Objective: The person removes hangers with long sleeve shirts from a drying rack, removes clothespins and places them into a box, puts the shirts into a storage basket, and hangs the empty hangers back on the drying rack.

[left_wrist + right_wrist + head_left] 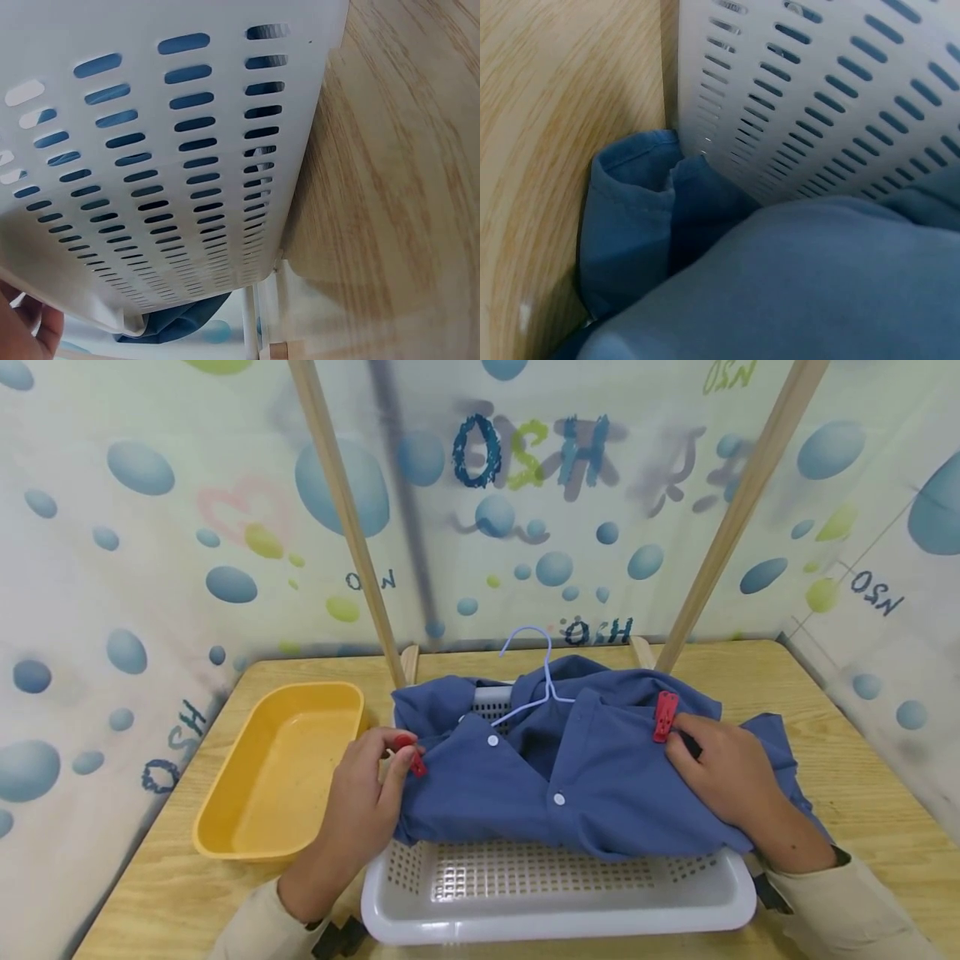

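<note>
A blue button-up shirt [480, 793] lies across a white perforated basket [555, 927], with a light blue hanger [550, 672] inside its collar. At the shirt's left shoulder, my left hand [363, 793] pinches a red clothespin [417, 765] between thumb and index finger. A second red clothespin [664, 717] stands on the right shoulder. Right beside it, my right hand [723, 768] grips the shirt with thumb and bent fingers. In the left wrist view only some fingertips show near the basket rim. The right wrist view has shirt cloth [817, 285] hanging beside the basket wall [840, 97].
A yellow basin [277, 777] stands on the wooden table [847, 760] left of the basket. Two wooden poles [348, 510] rise behind the shirt, their feet near the table's back edge. A patterned curtain [495, 577] hangs behind.
</note>
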`<state>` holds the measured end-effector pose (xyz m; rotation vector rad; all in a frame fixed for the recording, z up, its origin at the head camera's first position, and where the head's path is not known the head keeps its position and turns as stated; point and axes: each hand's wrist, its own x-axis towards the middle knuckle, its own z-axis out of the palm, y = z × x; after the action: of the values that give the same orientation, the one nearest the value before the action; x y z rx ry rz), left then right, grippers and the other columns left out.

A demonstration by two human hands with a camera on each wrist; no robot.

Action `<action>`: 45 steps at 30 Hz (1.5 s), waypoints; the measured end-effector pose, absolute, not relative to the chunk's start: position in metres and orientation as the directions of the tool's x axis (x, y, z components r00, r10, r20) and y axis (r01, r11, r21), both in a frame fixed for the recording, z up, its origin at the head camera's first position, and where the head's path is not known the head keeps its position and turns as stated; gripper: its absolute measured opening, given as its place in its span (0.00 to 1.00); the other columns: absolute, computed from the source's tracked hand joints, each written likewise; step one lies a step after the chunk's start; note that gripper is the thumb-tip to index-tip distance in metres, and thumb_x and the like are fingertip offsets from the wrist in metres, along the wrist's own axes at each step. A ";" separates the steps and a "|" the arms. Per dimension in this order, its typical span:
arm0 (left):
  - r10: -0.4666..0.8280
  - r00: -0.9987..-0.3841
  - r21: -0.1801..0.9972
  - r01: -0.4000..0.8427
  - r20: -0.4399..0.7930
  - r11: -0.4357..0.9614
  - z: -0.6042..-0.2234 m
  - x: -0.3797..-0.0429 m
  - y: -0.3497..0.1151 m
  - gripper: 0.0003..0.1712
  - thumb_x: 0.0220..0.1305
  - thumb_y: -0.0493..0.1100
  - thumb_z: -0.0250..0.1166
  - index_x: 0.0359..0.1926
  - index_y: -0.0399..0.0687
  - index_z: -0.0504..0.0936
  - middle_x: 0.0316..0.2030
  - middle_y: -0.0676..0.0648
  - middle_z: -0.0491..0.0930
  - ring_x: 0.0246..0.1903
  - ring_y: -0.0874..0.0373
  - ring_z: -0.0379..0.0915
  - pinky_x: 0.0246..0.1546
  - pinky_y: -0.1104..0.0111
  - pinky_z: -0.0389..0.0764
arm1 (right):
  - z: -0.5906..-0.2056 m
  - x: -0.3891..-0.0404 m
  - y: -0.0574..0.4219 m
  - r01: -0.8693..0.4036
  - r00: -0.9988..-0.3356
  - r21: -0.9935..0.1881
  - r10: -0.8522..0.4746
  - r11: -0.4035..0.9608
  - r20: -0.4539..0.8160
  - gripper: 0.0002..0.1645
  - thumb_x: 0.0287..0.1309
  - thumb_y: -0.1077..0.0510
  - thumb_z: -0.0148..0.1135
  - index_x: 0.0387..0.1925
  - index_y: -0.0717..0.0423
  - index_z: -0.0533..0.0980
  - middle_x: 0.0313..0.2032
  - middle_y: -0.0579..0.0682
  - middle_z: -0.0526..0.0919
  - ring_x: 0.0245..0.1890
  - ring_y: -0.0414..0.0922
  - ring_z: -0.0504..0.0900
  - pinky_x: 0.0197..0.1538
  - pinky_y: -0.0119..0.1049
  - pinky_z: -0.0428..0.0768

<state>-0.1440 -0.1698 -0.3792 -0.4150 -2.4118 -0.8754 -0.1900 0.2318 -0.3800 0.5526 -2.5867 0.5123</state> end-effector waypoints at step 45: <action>0.078 -0.714 0.463 0.528 0.695 0.712 -0.383 -0.143 -0.171 0.10 0.69 0.36 0.61 0.49 0.38 0.76 0.42 0.44 0.79 0.43 0.54 0.71 0.47 0.70 0.72 | -0.380 -0.191 0.231 -0.462 -0.814 -0.264 -0.286 0.847 0.506 0.13 0.58 0.62 0.58 0.20 0.48 0.68 0.15 0.40 0.57 0.14 0.34 0.58 0.22 0.30 0.56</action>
<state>-0.1429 -0.1713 -0.3833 -0.4588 -2.2509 -0.8783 -0.1914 0.2311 -0.3805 0.5519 -2.5668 0.5255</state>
